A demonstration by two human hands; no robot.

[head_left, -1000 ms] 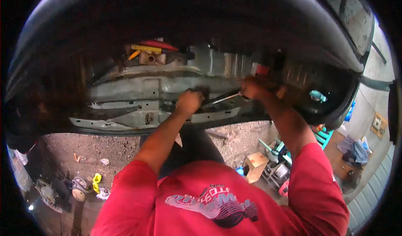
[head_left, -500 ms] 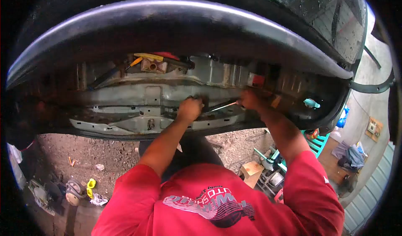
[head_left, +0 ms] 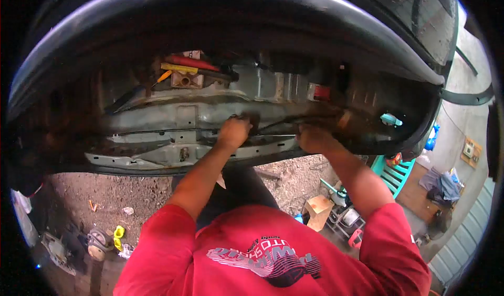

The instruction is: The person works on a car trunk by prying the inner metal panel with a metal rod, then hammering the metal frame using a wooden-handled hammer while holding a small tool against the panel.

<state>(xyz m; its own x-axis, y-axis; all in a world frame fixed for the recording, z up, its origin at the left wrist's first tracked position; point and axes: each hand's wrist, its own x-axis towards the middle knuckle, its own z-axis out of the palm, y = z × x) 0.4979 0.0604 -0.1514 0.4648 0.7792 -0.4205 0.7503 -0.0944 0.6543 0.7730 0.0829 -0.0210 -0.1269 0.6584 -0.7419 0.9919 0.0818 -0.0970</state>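
My left hand [head_left: 234, 131] is closed over a thin black cable [head_left: 157, 131] that runs along the bare metal panel [head_left: 136, 154] of the car's trunk opening. To its right, my right hand [head_left: 314, 139] grips a screwdriver [head_left: 278, 135]. Only the thin bright shaft shows, lying nearly level and pointing left toward my left hand; the handle is hidden in my fist. Beyond the shaft, a dark stretch of the cable [head_left: 286, 120] arches up off the panel. My left fingertips are partly hidden.
Deeper inside lie an orange-handled tool [head_left: 164, 77], a yellow bar [head_left: 179, 68], a red object [head_left: 193, 62] and a red-and-white box [head_left: 318, 92]. A light blue item [head_left: 390, 119] sits at the right. A teal plastic chair [head_left: 395, 176] and a cardboard box [head_left: 318, 212] stand outside.
My right hand has come down and toward me, so the screwdriver shaft now lies flatter. My left hand stays at nearly the same place on the panel. The camera view has shifted slightly.
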